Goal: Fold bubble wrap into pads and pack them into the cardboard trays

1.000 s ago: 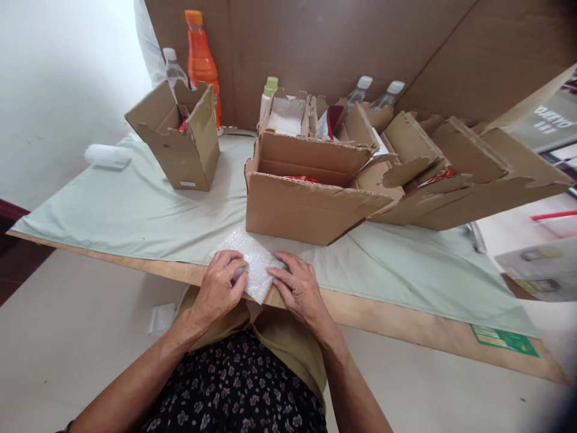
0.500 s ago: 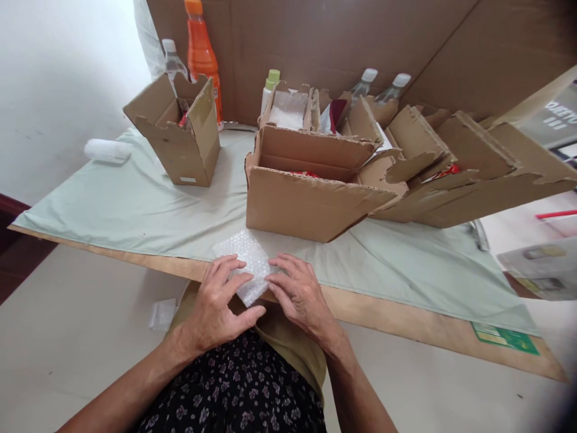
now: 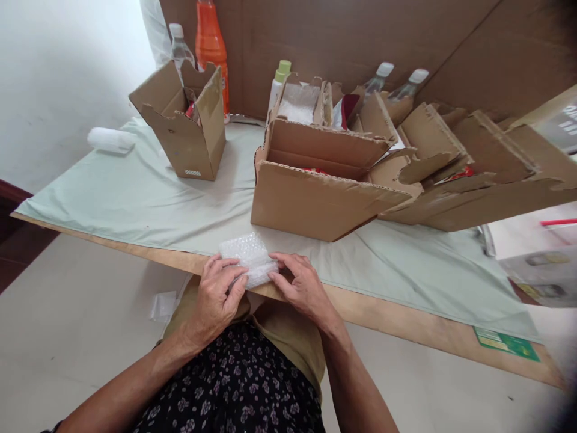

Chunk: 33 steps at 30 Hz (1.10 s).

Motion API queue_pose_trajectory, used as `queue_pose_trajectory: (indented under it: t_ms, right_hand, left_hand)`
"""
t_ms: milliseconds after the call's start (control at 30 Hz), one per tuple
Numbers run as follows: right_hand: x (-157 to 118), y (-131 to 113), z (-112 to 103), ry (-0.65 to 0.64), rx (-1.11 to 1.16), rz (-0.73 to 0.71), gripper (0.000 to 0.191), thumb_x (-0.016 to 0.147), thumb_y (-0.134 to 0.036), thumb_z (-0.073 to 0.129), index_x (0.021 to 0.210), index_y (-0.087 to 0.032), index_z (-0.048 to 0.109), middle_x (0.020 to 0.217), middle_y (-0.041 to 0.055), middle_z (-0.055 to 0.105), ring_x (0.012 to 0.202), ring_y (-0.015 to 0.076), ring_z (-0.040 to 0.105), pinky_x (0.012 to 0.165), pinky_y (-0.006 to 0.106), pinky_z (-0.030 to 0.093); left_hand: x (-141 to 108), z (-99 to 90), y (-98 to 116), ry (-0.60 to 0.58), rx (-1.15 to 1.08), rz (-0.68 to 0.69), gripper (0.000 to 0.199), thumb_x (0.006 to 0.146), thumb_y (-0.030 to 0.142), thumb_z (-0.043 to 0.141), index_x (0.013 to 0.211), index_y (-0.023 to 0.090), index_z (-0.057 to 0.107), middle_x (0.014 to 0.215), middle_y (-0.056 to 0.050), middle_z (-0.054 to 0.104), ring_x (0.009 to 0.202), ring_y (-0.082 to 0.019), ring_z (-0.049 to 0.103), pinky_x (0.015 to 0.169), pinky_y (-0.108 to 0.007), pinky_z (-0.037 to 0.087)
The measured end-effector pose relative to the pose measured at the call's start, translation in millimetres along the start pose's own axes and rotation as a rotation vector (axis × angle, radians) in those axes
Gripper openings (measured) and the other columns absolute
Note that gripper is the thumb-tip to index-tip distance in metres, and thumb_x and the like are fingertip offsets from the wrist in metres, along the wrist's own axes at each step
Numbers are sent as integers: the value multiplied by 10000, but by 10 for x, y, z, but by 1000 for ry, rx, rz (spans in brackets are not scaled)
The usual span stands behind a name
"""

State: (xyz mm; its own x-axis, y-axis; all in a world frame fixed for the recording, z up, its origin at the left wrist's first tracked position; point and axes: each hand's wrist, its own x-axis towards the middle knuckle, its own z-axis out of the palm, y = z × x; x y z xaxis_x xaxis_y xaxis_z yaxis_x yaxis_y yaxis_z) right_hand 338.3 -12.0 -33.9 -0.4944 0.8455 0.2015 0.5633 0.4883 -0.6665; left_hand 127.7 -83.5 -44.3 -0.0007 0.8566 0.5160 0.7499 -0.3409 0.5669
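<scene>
A small sheet of bubble wrap [image 3: 247, 248] lies at the table's front edge, its near part folded over into a raised strip. My left hand [image 3: 220, 290] grips the left end of that fold between thumb and fingers. At the right end, my right hand [image 3: 300, 282] pinches the fold with its thumb and fingertips. Whether anything lies inside the fold cannot be made out. Just beyond the wrap stands an open cardboard box [image 3: 324, 201] with something red low inside.
More cut-open boxes [image 3: 433, 141] crowd the right and back. Another box [image 3: 189, 141] stands at the left, before an orange bottle [image 3: 211, 45]. A white roll [image 3: 110, 140] lies near the wall. Green cloth [image 3: 112, 198] covers the table; a clear plastic piece [image 3: 163, 305] is below the edge.
The near corner of the bubble wrap has been folded up and away from me. My left thumb has closed onto the fold, and the view has shifted slightly.
</scene>
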Motion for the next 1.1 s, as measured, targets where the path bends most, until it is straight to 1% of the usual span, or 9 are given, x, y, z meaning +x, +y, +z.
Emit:
queue_pose_trajectory:
  t_ms: [100,200,333,400,600,800,900,1000,1100]
  right_hand:
    - [-3,-13,46,110,-103,-28,303,978,-237,611,1275,-201,662,1014,77,751,931,259,679,886,439,510]
    - [-35,-54,52,228,-202,-123,317,981,-253,624,1291,-190,648,1166,127,729,1059,299,661,905,464,506]
    - [-18,-104,78,57,-243,-268,301,965,-207,640,1262,-242,675,1403,122,662,1344,325,569,1047,508,473]
    - [12,-100,107,-1,-252,-287,262,977,-170,621,1216,-246,698,1383,100,690,1383,325,551,1044,516,470]
    - [35,-106,78,60,-124,-250,159,1007,-218,627,1105,-231,751,1061,59,797,1155,282,673,1006,477,479]
    - [225,-156,96,-55,-105,-130,183,1015,-293,631,1119,-231,769,1028,55,800,1004,246,692,965,435,496]
    - [404,-125,177,-39,-185,-82,235,988,-301,665,1184,-202,749,1170,101,773,1090,294,678,993,475,500]
    - [525,-94,231,-54,-247,-89,328,981,-300,658,1290,-200,702,1394,146,675,1238,339,627,1044,524,487]
    - [544,-96,227,-97,-250,-108,200,986,-281,643,1145,-195,728,1416,154,657,1290,340,603,1052,521,479]
  left_hand:
    - [21,18,-48,35,69,-4,94,1002,190,598,973,210,686,883,-29,764,967,-249,696,1076,-545,450]
    - [46,28,-114,29,94,-19,73,989,180,610,965,200,676,894,-36,746,893,-233,665,1013,-511,471]
    - [57,27,-171,16,136,-32,73,987,204,617,1014,203,686,935,-55,730,906,-243,637,921,-457,493]
    - [50,-4,-171,31,132,-35,85,990,237,620,1030,206,688,970,-69,722,941,-252,641,904,-447,504]
    - [-4,-200,-107,-29,13,26,205,942,305,667,1133,231,668,1098,-78,731,1134,-285,663,1132,-548,436]
    - [26,-179,-222,-8,30,-70,110,981,252,597,944,213,693,998,-75,737,1012,-265,657,939,-459,523]
    - [71,-140,-321,4,141,-116,146,969,299,608,935,198,709,1053,-110,724,1001,-292,638,918,-476,517]
    - [109,-125,-388,9,227,-148,202,950,325,627,1074,191,716,1104,-126,721,1035,-320,631,935,-496,505]
    - [122,-116,-420,-5,252,-154,246,952,326,624,1155,206,693,1131,-119,719,1065,-318,633,947,-484,499]
